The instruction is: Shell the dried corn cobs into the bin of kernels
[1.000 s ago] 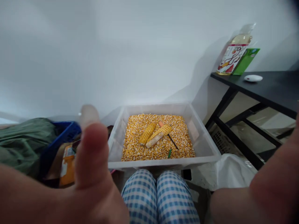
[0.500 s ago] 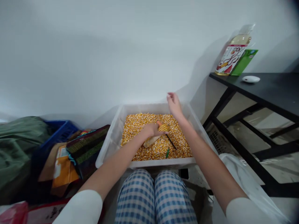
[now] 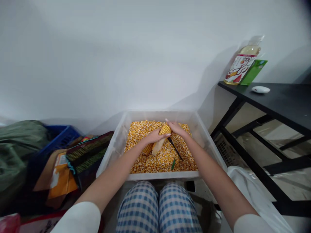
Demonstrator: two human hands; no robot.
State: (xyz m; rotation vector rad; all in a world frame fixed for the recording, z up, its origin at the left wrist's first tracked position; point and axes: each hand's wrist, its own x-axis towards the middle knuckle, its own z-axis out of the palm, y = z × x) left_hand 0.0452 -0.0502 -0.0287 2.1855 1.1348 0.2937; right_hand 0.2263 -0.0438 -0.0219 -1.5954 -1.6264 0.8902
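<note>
A clear plastic bin (image 3: 114, 152) full of loose yellow corn kernels (image 3: 150, 161) stands in front of my knees. My left hand (image 3: 153, 136) grips a half-stripped corn cob (image 3: 162, 137) lifted a little above the kernels, its bare end pointing down toward me. My right hand (image 3: 176, 127) rests on the cob's kernelled far end, fingers curled over it. A second corn cob (image 3: 147, 149) lies on the kernels just under my left hand. A thin tool with a black shaft (image 3: 175, 149) lies on the kernels below my right hand, and a small green piece (image 3: 173, 163) sits near the bin's front.
A blue crate (image 3: 59, 139), a dark mesh bag (image 3: 89, 155), orange packets (image 3: 60, 179) and green cloth (image 3: 17, 145) crowd the left. A black table (image 3: 279, 100) at right carries a bottle (image 3: 240, 66), a green box (image 3: 254, 71) and a white object (image 3: 260, 89). White plastic sheeting (image 3: 245, 181) lies beside my right arm.
My hands left the camera and reached into the bin. The left hand took hold of the half-stripped cob and raised it; the right hand then came down from above the bin's rim onto its far end.
</note>
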